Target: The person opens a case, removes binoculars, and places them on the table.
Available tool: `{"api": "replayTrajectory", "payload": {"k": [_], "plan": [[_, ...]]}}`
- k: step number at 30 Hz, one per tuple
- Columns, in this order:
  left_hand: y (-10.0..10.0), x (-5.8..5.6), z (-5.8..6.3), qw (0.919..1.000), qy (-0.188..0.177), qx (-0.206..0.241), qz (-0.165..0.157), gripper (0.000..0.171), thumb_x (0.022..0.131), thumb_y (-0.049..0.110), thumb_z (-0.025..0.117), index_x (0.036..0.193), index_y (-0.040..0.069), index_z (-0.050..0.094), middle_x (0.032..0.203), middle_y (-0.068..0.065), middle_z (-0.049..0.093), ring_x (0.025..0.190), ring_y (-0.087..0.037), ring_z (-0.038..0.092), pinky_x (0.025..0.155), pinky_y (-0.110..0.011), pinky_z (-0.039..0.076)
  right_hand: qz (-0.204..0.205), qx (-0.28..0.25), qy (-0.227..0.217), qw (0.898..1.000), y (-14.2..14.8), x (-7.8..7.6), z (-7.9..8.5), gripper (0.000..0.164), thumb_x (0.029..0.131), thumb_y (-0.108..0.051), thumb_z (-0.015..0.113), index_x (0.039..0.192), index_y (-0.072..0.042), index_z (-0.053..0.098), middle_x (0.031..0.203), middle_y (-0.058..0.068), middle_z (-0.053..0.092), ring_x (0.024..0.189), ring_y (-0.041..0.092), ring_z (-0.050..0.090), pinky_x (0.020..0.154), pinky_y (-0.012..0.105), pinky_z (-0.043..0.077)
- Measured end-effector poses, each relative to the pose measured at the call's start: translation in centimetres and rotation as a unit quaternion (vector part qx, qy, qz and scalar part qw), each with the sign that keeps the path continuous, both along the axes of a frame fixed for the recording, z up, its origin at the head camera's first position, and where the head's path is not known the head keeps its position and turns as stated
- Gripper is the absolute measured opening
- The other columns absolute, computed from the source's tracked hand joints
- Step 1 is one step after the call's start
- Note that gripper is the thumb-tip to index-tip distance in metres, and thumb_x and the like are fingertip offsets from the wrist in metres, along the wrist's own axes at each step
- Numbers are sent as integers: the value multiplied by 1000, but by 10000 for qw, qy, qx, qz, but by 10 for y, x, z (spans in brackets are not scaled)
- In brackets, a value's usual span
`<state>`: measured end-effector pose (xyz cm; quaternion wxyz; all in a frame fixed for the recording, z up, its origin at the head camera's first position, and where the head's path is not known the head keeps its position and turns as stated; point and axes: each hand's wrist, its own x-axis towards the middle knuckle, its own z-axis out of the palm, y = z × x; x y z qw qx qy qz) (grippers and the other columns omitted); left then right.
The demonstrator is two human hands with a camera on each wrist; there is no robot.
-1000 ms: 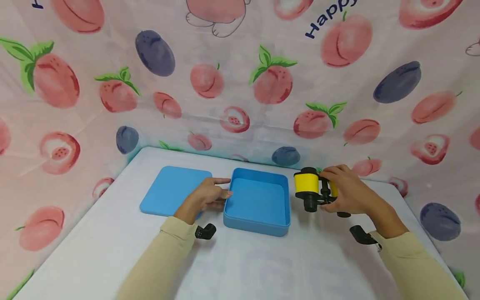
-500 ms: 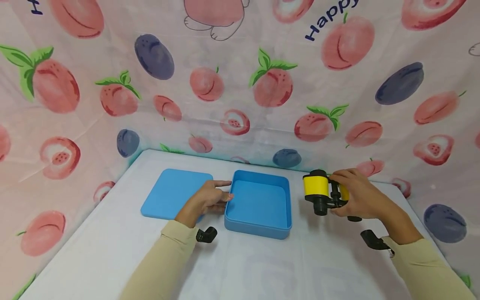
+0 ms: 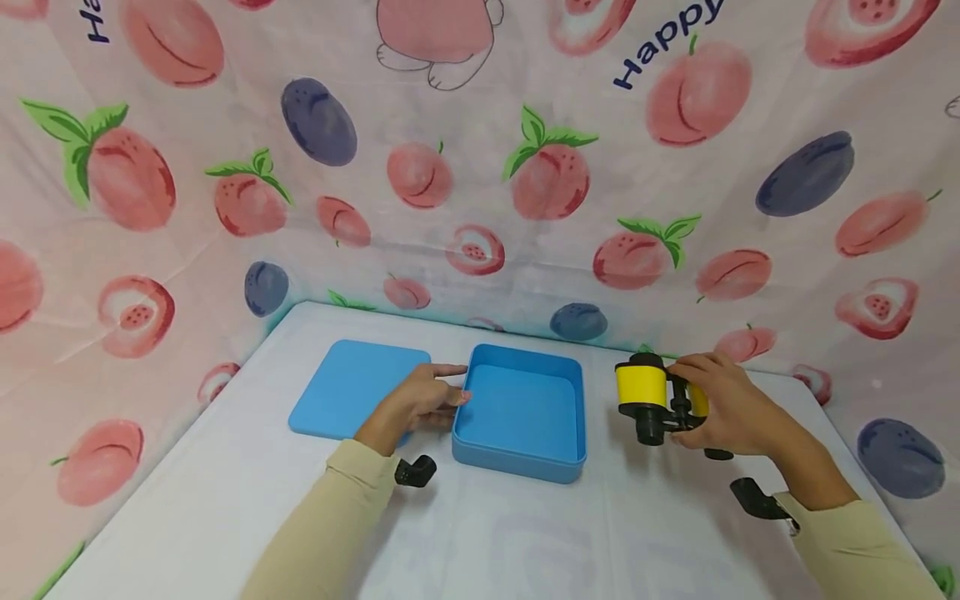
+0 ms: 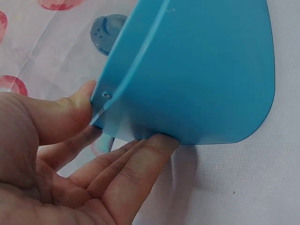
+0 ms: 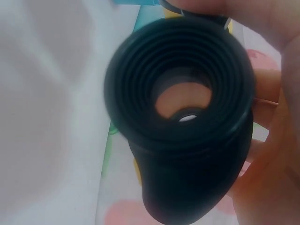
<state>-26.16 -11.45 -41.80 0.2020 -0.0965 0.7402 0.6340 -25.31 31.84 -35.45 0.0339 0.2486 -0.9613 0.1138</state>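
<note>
In the head view, an open blue box [image 3: 519, 417] sits mid-table, its inside bare. My left hand [image 3: 420, 396] is at its left wall, the thumb at the rim and the index finger stretched along the side. The left wrist view shows thumb and fingers [image 4: 140, 168] gripping the box [image 4: 201, 70] at its edge. To the right of the box, my right hand [image 3: 727, 400] grips yellow and black binoculars [image 3: 642, 387] by the right barrel, above the table. One black eyepiece [image 5: 180, 93] fills the right wrist view, with fingers curled behind it.
A flat blue lid [image 3: 352, 383] lies on the white table [image 3: 540, 533] left of the box, partly behind my left hand. A fruit-printed cloth [image 3: 480, 183] hangs along the back and sides. Black wrist mounts [image 3: 757, 500] stick out from the sleeves.
My right hand has carried the binoculars to the right, away from the box, and slightly toward me. The left hand keeps its place at the box. The head view has shifted a little.
</note>
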Motion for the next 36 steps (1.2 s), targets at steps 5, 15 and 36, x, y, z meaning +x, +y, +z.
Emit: {"api": "replayTrajectory", "payload": {"k": [5,15,36], "plan": [[2,0,1,10000,-63,-64,23,62,98,7,70,156,15,50,130,-19,73,114,-30,74,99,-50,60,17,-31,-56,10000,4,2,-2,92,65,-36,98,139,2,60,142,25,57,125,40,43,96,70,50],[-1,0,2,9999,-37,-135,-17,62,99,9,71,156,15,49,133,-18,71,116,-30,74,99,-49,60,-32,-16,-276,9996,-1,2,-3,93,65,-38,97,141,1,60,145,25,56,129,42,41,98,73,50],[1,3,2,10000,-35,-58,-32,62,100,8,69,157,15,48,137,-21,68,116,-31,73,98,-48,61,-37,170,-82,9998,-11,3,-18,86,65,-35,96,137,1,63,141,24,60,131,44,42,105,74,33]]}}
